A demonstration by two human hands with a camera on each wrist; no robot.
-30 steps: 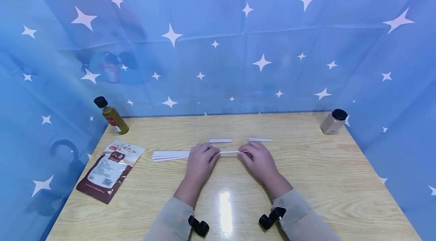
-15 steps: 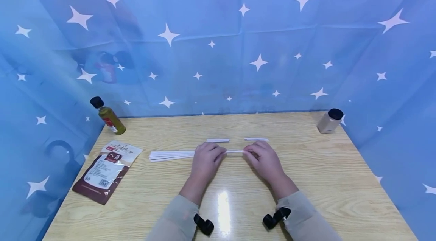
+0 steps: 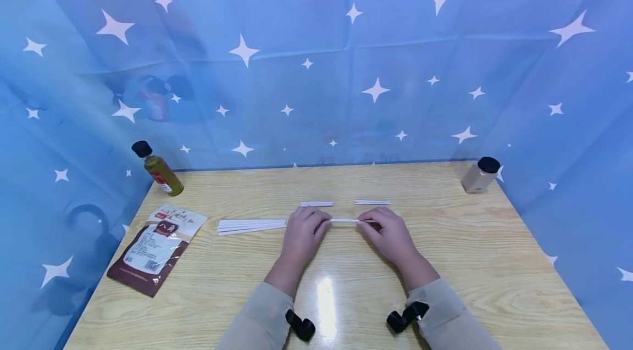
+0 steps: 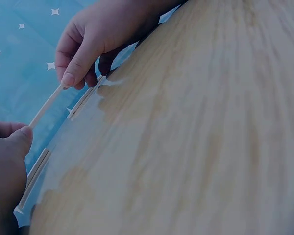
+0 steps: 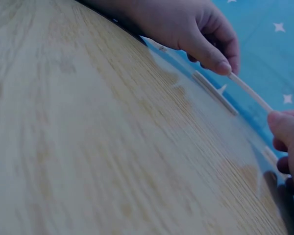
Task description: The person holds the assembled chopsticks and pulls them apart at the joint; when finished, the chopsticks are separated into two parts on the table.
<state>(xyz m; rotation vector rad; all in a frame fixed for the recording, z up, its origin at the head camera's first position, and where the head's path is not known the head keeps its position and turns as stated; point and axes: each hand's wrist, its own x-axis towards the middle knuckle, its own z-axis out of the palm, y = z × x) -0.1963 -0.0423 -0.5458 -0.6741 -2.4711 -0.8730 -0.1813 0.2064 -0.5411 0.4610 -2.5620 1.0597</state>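
Note:
A thin white strip (image 3: 343, 220) runs level between the two hands, above the table. My left hand (image 3: 300, 233) pinches its left part between thumb and fingers. My right hand (image 3: 388, 233) pinches the right part the same way; both grips also show in the left wrist view, where the strip (image 4: 45, 106) is seen slanting. Several fanned white strips (image 3: 249, 226) lie on the table just left of the left hand. Beyond the hands lie two short groups of white strips, one to the left (image 3: 316, 204) and one to the right (image 3: 372, 202). The strip's ends are mostly hidden by fingers.
A brown and white packet (image 3: 155, 251) lies at the left of the wooden table (image 3: 484, 284). Behind it stands an oil bottle (image 3: 165, 175) with a black cap. At the far right corner is a black-lidded jar (image 3: 481, 176). A blue star-patterned curtain (image 3: 316, 92) hangs behind.
Both hands have moved a little to the right along with the held strip. More of the fanned strips shows beside the left hand. The head view has shifted slightly.

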